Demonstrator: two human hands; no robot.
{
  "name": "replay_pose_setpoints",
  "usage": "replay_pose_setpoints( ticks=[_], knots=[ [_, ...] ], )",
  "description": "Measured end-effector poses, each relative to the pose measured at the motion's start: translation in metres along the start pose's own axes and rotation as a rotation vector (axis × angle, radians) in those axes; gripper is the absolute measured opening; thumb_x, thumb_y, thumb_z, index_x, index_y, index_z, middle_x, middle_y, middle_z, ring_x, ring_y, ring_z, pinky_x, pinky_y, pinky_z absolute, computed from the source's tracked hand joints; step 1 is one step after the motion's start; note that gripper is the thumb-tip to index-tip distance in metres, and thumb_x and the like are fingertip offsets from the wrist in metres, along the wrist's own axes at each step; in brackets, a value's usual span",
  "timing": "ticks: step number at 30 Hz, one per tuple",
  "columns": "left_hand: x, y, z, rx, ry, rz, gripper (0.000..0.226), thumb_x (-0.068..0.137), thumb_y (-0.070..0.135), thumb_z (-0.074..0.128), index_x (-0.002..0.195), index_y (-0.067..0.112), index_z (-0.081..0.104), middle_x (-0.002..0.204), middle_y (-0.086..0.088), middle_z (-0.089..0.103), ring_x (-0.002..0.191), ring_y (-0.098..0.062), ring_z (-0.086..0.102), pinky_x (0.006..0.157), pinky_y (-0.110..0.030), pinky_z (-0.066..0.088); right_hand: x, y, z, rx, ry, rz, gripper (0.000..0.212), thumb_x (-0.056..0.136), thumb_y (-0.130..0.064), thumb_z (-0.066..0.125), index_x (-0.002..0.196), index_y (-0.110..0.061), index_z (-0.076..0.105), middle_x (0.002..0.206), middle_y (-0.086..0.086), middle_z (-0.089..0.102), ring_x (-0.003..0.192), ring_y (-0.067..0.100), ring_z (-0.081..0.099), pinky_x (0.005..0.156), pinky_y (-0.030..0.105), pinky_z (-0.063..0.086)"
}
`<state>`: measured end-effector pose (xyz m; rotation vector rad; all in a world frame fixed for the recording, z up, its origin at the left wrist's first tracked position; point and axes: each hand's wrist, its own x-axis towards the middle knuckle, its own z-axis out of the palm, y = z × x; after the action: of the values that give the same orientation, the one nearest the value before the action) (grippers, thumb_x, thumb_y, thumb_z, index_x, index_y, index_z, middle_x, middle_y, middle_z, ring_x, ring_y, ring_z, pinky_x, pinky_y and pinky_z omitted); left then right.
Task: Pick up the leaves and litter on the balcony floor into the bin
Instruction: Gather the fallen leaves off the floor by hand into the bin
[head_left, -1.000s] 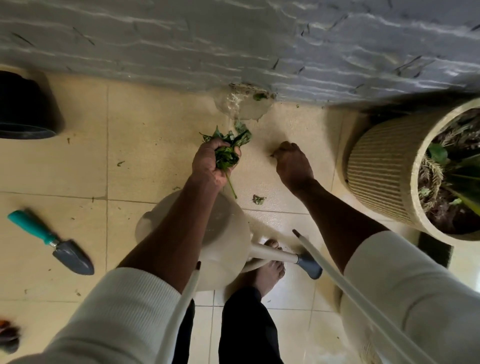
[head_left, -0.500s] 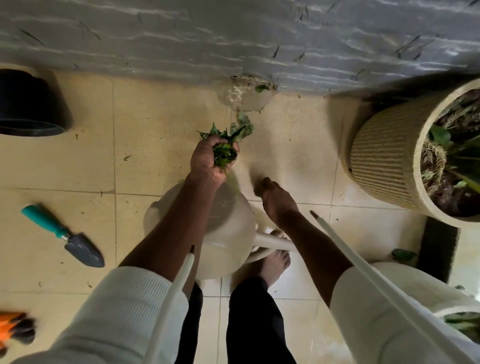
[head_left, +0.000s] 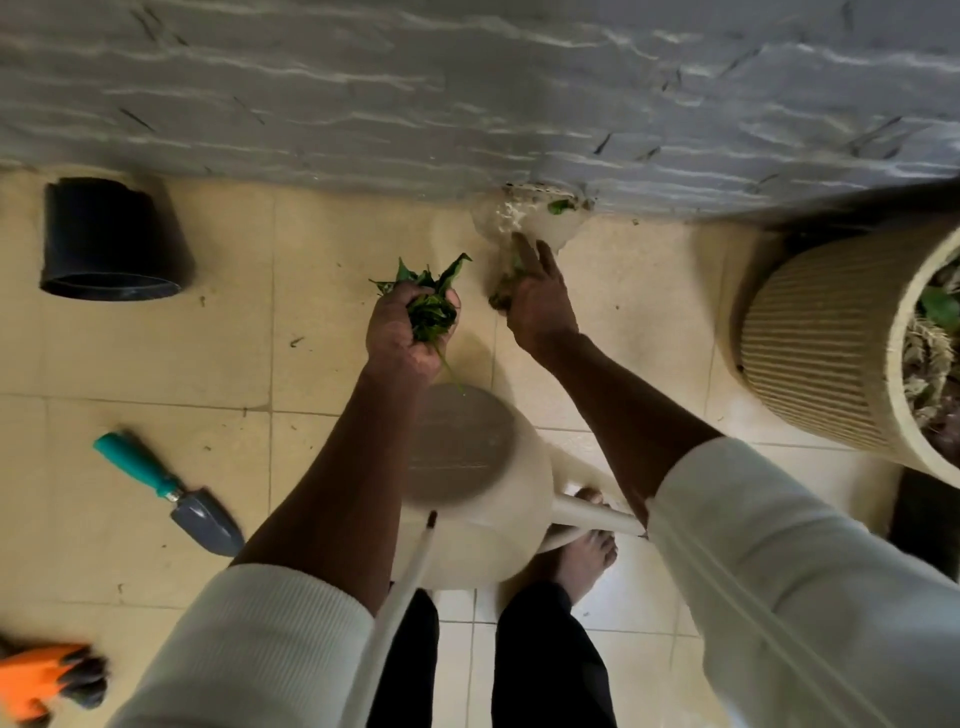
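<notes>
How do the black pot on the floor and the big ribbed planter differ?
The black pot lies tipped on its side at the left, near the wall; the ribbed planter stands at the right. The pot is smooth, dark and smaller; the planter is cream, ridged and larger. The pot shows no plant; the planter holds plants and dry litter. Both sit on the tiled floor.

Home balcony: beige tiled floor (head_left: 156, 338), grey wall (head_left: 467, 78), ribbed planter (head_left: 810, 353), watering can (head_left: 483, 483), garden trowel (head_left: 171, 493).
</notes>
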<state>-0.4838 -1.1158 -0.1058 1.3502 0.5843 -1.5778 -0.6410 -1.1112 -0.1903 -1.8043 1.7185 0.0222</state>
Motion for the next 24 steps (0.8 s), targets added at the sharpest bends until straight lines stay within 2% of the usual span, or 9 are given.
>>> replay_pose_setpoints(
  ticks=[2,5,7,10,12,15,18,21,24],
  knots=[
    [0.004,0.004,0.001,0.016,-0.004,-0.002,0.013,0.090,-0.008,0.046,0.093,0.001,0.055,0.094,-0.020,0.056,0.076,-0.029,0.057,0.058,-0.029,0.056,-0.003,-0.007,0.003,-0.144,-0.093,-0.066,0.041,0.093,-0.002,0.050,0.133,-0.005,0.057,0.163,0.006,0.018,0.150,0.036,0.009,0.118,0.053,0.022],
    [0.011,0.007,0.001,0.035,0.014,-0.007,0.013,0.089,-0.009,0.047,0.093,0.001,0.055,0.096,-0.020,0.056,0.077,-0.029,0.058,0.061,-0.029,0.056,-0.020,-0.006,0.015,-0.280,-0.149,-0.187,0.043,0.095,-0.003,0.043,0.138,-0.004,0.050,0.157,0.011,0.032,0.150,0.031,0.016,0.107,0.047,0.043],
    [0.013,0.005,0.001,0.039,0.005,-0.022,0.015,0.089,-0.009,0.046,0.095,0.002,0.054,0.097,-0.020,0.056,0.078,-0.029,0.058,0.061,-0.029,0.056,-0.030,0.001,0.019,-0.299,-0.129,-0.264,0.041,0.093,-0.003,0.047,0.134,-0.001,0.054,0.147,0.016,0.044,0.144,0.033,0.029,0.097,0.046,0.051],
    [0.011,0.002,0.003,0.060,-0.005,-0.027,0.017,0.088,-0.011,0.046,0.095,0.002,0.054,0.095,-0.020,0.056,0.075,-0.029,0.058,0.064,-0.029,0.054,-0.029,0.007,0.019,-0.257,-0.017,-0.326,0.034,0.085,0.003,0.054,0.118,0.000,0.064,0.121,0.019,0.060,0.119,0.037,0.049,0.078,0.048,0.056],
    [0.012,0.003,0.004,0.068,-0.004,-0.029,0.017,0.088,-0.011,0.045,0.094,0.002,0.053,0.093,-0.020,0.057,0.074,-0.029,0.058,0.067,-0.030,0.053,-0.024,0.002,0.015,-0.142,0.036,-0.273,0.035,0.083,0.007,0.052,0.114,-0.001,0.067,0.116,0.018,0.063,0.112,0.037,0.053,0.080,0.047,0.055],
    [0.009,0.003,0.006,0.056,-0.004,-0.047,0.018,0.087,-0.012,0.046,0.095,0.003,0.053,0.093,-0.020,0.057,0.074,-0.029,0.058,0.066,-0.030,0.052,-0.012,0.001,-0.003,0.168,0.248,-0.018,0.033,0.089,0.006,0.051,0.111,-0.008,0.071,0.112,0.012,0.069,0.103,0.026,0.062,0.088,0.039,0.055],
    [0.006,0.003,0.008,0.065,-0.001,-0.044,0.019,0.087,-0.012,0.046,0.097,0.002,0.053,0.093,-0.021,0.057,0.074,-0.029,0.058,0.067,-0.030,0.052,-0.005,0.017,-0.037,0.526,0.407,0.222,0.027,0.088,-0.001,0.064,0.113,-0.013,0.069,0.093,0.004,0.074,0.077,0.014,0.070,0.070,0.034,0.060],
    [0.004,0.003,0.013,0.052,0.003,-0.045,0.020,0.086,-0.013,0.047,0.097,0.002,0.053,0.093,-0.021,0.057,0.074,-0.029,0.058,0.071,-0.030,0.051,-0.018,0.031,-0.052,0.481,0.201,0.242,0.051,0.087,-0.006,0.072,0.134,-0.015,0.055,0.081,-0.002,0.072,0.062,-0.001,0.067,0.063,0.021,0.058],
    [0.002,-0.003,0.015,0.067,0.003,-0.055,0.020,0.085,-0.012,0.048,0.098,0.001,0.053,0.089,-0.022,0.060,0.072,-0.029,0.059,0.069,-0.031,0.052,-0.035,0.030,-0.034,0.317,-0.017,0.247,0.062,0.085,0.004,0.067,0.140,-0.019,0.050,0.093,0.008,0.074,0.076,0.013,0.071,0.076,0.033,0.061]
  ],
)
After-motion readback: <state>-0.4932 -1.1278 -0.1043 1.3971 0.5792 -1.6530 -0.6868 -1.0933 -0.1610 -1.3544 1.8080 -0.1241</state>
